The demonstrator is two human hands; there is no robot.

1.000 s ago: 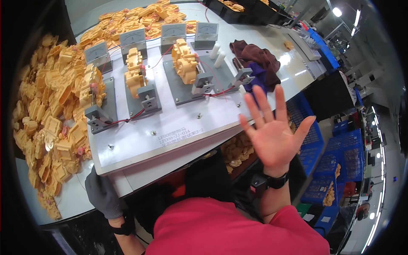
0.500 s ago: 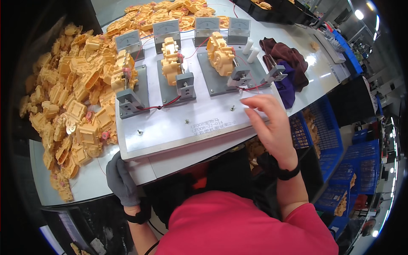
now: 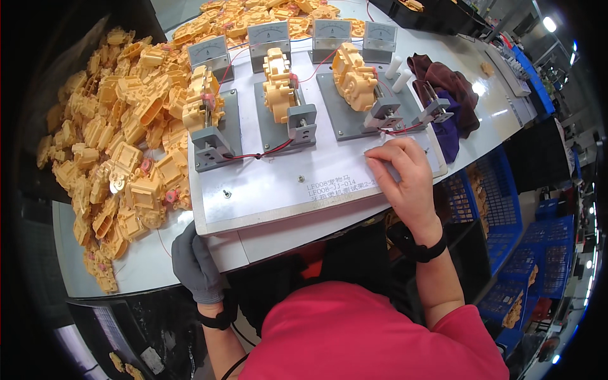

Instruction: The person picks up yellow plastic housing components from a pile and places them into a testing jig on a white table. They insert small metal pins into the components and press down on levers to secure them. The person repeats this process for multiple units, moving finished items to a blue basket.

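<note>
Worker in a pink shirt (image 3: 373, 335) sits at a white bench (image 3: 221, 253), wearing black bands (image 3: 427, 250) on both wrists. Gray-gloved L hand (image 3: 195, 266), fingers together & bent, rests at bench's near edge, by the L corner of a white fixture board (image 3: 266, 206); can't tell if it grips anything. Bare R hand (image 3: 410, 183) is half-curled over the board's R side, palm down, thumb & index tips close tog.; can't tell if they meet, pinch anything or touch the board.

A sec. ago R hand was up, palm out, fingers spread wide; by half a sec. ago it'd curled abt. as now. Housings sit in the same spots.

To R, below bench level: blue mesh crates (image 3: 506, 209) w/ more parts. On the board, 3 molded yellow-orange plastic housings (image 3: 277, 95) stand on gray fixtures (image 3: 303, 123), w/ red & black wires (image 3: 259, 156) running betw. Heap of like parts (image 3: 120, 139) covers bench at L. Beyond: 2 white pegs (image 3: 401, 80), brown cloth (image 3: 459, 95) w/ purple cloth (image 3: 448, 136), 4 analog panel meters (image 3: 269, 35) in a row, then black bins (image 3: 437, 19) at far R.
</note>
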